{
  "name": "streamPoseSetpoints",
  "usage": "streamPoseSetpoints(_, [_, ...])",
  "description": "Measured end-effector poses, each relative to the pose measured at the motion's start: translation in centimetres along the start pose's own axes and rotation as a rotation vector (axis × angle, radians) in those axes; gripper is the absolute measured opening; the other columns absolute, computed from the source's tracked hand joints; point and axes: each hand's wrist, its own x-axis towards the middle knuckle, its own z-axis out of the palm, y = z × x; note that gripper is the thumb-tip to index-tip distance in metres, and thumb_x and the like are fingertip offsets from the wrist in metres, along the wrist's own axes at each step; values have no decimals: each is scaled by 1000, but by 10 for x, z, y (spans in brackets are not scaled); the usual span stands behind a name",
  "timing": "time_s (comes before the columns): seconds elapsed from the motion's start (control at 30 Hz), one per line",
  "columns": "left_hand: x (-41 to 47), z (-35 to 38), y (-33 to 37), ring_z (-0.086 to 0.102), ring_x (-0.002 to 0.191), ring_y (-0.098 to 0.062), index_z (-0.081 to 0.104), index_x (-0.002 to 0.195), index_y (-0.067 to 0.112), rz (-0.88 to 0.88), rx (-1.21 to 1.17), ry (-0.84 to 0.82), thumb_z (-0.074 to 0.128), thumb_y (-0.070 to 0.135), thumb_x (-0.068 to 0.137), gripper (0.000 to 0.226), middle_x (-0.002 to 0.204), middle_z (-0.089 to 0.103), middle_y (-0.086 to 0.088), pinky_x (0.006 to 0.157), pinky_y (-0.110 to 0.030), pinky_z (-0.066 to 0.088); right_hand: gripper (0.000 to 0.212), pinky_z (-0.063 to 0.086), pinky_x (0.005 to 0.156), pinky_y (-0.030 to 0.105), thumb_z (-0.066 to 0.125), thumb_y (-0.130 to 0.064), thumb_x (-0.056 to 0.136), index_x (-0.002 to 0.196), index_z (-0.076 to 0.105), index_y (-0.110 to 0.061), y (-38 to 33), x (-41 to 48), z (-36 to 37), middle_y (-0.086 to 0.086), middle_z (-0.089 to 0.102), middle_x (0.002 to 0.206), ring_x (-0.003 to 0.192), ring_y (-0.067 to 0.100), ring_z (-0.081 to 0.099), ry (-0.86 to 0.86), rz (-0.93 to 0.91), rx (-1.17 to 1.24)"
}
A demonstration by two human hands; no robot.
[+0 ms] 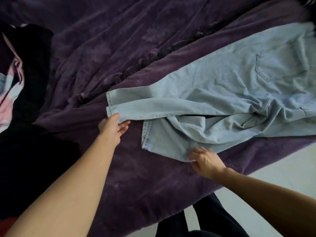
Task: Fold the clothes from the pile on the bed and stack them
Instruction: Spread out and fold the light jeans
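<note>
Light blue jeans lie spread across the purple bed cover, waist at the far right with a back pocket facing up. The upper leg stretches left; my left hand pinches its hem between thumb and fingers. The lower leg is crumpled and twisted near the bed's edge. My right hand grips the lower leg's near edge, fingers curled into the denim.
A pile of clothes, black with pink and pale blue pieces, sits at the left. More dark cloth lies under my left forearm. Pale floor shows at the lower right beyond the bed edge.
</note>
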Motion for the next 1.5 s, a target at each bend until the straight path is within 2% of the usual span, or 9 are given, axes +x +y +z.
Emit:
streamPoseSetpoints(0.27, [-31, 34, -120, 65, 70, -24, 63, 97, 7, -116, 508, -15, 75, 35, 78, 36, 84, 68, -12, 61, -34, 52, 85, 30, 98, 47, 73, -32, 73, 146, 30, -24, 53, 40, -47, 9, 34, 148, 132, 32, 32, 239, 589, -86])
streamPoseSetpoints(0.4, [-40, 59, -129, 59, 103, -29, 57, 113, 15, 450, 1094, 50, 68, 20, 81, 34, 108, 63, -8, 80, -37, 47, 16, 38, 79, 39, 52, -27, 87, 92, 62, -15, 66, 40, -56, 9, 67, 103, 99, 34, 57, 187, 558, 5])
streamPoseSetpoints(0.57, [-41, 101, -96, 32, 132, -31, 30, 144, 34, 1111, 1721, -227, 71, 24, 78, 79, 146, 29, -12, 103, -42, 36, 27, 33, 49, 31, 32, -39, 79, 56, 31, -24, 59, -21, -81, -4, 40, 48, 49, 24, 42, 237, 327, 170])
streamPoseSetpoints(0.63, [-49, 122, -94, 12, 144, -26, 43, 138, 36, 1063, 1807, -400, 62, 27, 86, 56, 158, 12, -4, 112, -42, 21, 28, 34, 45, 34, 32, -37, 78, 54, 22, -26, 59, -40, -94, -4, 31, 44, 44, 19, 33, 234, 277, 224])
streamPoseSetpoints(0.73, [-70, 141, -92, 35, 136, -22, 64, 98, 23, 956, 1720, -504, 49, 24, 90, 17, 135, 51, -4, 102, -37, 27, 29, 34, 46, 36, 33, -36, 76, 53, 26, -20, 64, -45, -114, -1, 33, 44, 44, 19, 34, 261, 252, 320])
streamPoseSetpoints(0.87, [-97, 128, -62, 55, 83, -35, 39, 59, 13, 849, 1523, -364, 47, 26, 83, 29, 66, 51, -6, 64, -34, 32, 33, 30, 49, 37, 40, -33, 75, 50, 29, -15, 65, -18, -155, 2, 30, 45, 47, 20, 34, 311, 295, 457])
streamPoseSetpoints(1.03, [-133, 78, -31, 47, 62, -24, 40, 53, 13, 688, 1571, -336, 50, 31, 81, 34, 52, 44, 2, 56, -35, 35, 28, 36, 55, 29, 57, -29, 80, 58, 57, -12, 61, 26, -186, -1, 51, 54, 57, 15, 47, 26, 281, 440])
streamPoseSetpoints(1.27, [-104, 12, -27, 62, 89, -25, 60, 89, 19, 277, 1686, -86, 53, 50, 85, 32, 97, 64, -5, 73, -34, 47, 32, 40, 94, 36, 56, -31, 88, 118, 61, -23, 23, 72, -158, 3, 60, 123, 117, 27, 52, 23, 112, 63])
streamPoseSetpoints(1.5, [-32, -17, -50, 57, 110, -32, 60, 115, 14, 355, 1287, 236, 60, 35, 87, 35, 121, 60, -9, 84, -36, 45, 37, 41, 96, 39, 56, -30, 89, 125, 57, -24, 54, 86, -118, 7, 53, 131, 121, 29, 50, -146, 223, -50])
